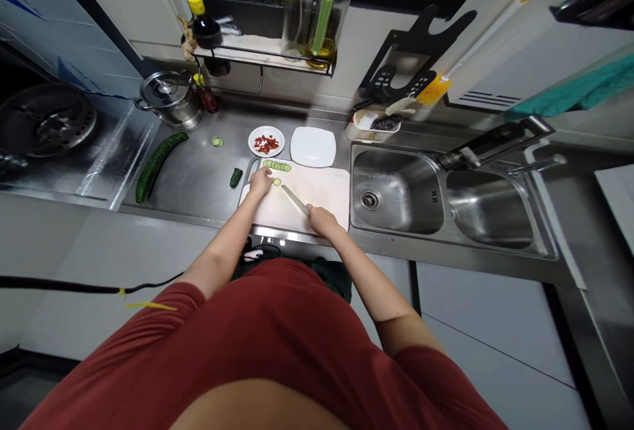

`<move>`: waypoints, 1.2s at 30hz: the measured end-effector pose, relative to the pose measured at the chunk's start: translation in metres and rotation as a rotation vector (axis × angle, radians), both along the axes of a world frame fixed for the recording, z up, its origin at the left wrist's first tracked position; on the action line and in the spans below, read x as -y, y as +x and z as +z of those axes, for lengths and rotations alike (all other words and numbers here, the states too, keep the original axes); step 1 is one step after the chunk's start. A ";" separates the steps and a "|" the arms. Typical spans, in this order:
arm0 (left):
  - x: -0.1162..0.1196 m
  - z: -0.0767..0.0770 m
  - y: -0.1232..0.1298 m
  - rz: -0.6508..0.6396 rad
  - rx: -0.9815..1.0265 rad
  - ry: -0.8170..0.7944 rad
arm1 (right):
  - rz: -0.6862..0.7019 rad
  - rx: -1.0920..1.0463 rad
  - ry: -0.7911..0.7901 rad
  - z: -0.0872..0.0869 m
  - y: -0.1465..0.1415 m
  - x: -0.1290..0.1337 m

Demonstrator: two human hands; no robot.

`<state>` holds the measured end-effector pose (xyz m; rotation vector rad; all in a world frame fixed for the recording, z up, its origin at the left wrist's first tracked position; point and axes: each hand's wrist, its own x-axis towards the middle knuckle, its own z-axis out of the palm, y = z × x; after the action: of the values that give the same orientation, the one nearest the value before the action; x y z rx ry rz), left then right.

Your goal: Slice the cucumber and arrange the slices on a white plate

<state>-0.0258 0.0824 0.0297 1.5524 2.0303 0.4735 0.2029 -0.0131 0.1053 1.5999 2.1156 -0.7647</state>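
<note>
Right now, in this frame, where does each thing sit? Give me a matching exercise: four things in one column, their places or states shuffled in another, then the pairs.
1. Knife
2. Long green cucumber
3. Round white plate
4. Row of cucumber slices

A. Near the far edge of the cutting board
B. Bearing chopped red pieces
C. Gripped by the right hand
D. On the steel counter, left of the board

Pairs: 1-C, 2-D, 3-B, 4-A

The person is wearing a brick-red top (277, 324), filling the lower frame, its round neckline (267, 379) curving at bottom centre; short sleeves (181, 304) are ending near the elbows, the lower-left one wrinkling; dark green cloth (340, 278) is showing mid-frame past the hem; left hand (260, 182) and right hand (323, 220) are showing bare
</note>
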 end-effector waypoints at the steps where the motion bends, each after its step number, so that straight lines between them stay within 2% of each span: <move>1: 0.004 0.000 0.002 -0.015 -0.012 0.022 | -0.001 -0.002 0.002 -0.001 0.001 0.002; 6: 0.027 0.002 0.011 -0.107 -0.104 0.162 | -0.036 -0.011 0.066 -0.007 0.005 0.015; 10: 0.038 0.007 0.017 -0.153 -0.161 0.149 | -0.159 -0.055 0.144 -0.013 0.009 0.026; 15: 0.037 0.008 0.019 -0.169 -0.153 0.165 | -0.334 -0.108 0.185 -0.019 0.014 0.033; 20: 0.033 0.006 0.019 -0.175 -0.144 0.172 | -0.382 -0.115 0.180 -0.024 0.020 0.036; 24: 0.027 0.006 0.018 -0.135 -0.117 0.166 | -0.394 -0.130 0.180 -0.025 0.021 0.036; 30: 0.017 0.006 0.013 -0.060 0.014 0.037 | -0.394 -0.108 0.185 -0.027 0.019 0.035; 36: 0.002 0.005 -0.004 0.063 0.052 0.023 | -0.385 -0.087 0.181 -0.025 0.023 0.034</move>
<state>-0.0296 0.0805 0.0348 1.4772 2.0453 0.5576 0.2262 -0.0469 0.0803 2.1470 2.0065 -0.7892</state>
